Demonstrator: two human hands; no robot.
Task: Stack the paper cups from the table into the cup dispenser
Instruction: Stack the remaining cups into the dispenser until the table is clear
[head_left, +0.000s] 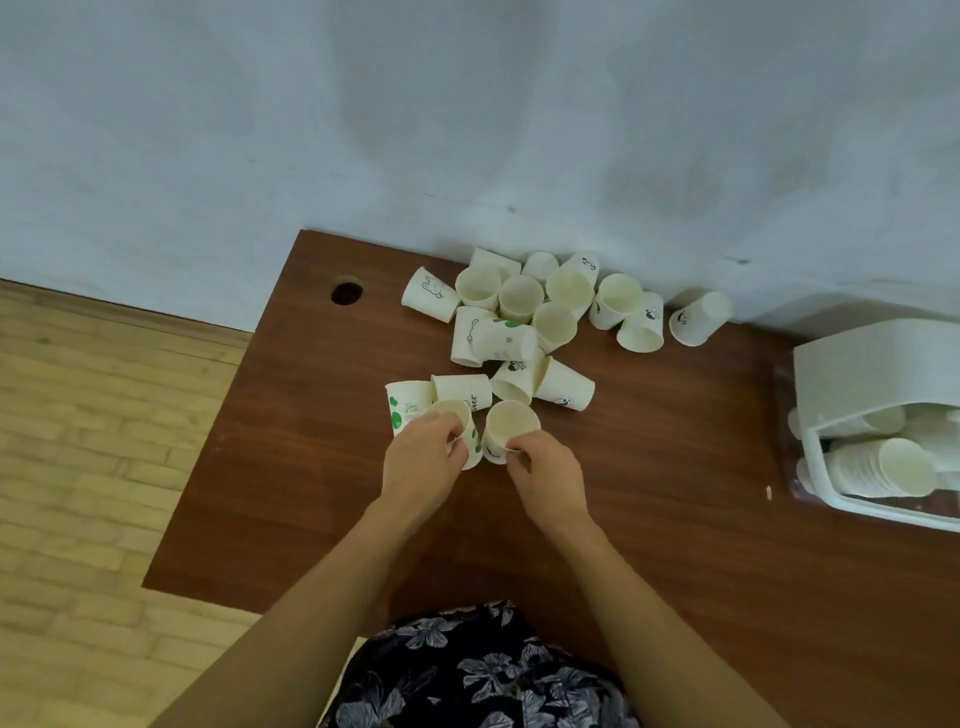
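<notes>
Brown table (675, 519) | loose cups (519, 306) by wall | dispenser (852, 374) R edge

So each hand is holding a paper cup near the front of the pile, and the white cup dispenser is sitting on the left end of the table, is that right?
Not quite. The cup dispenser sits on the right end of the table, not the left, as the head view shows. The rest holds: the left hand and right hand each hold a paper cup at the front of the pile.

We see white paper cups (524, 306) heaped, mostly tipped over, against the desk's (649, 519) far edge; the white cup dispenser (857, 364) at its right edge holds nested cups.
</notes>
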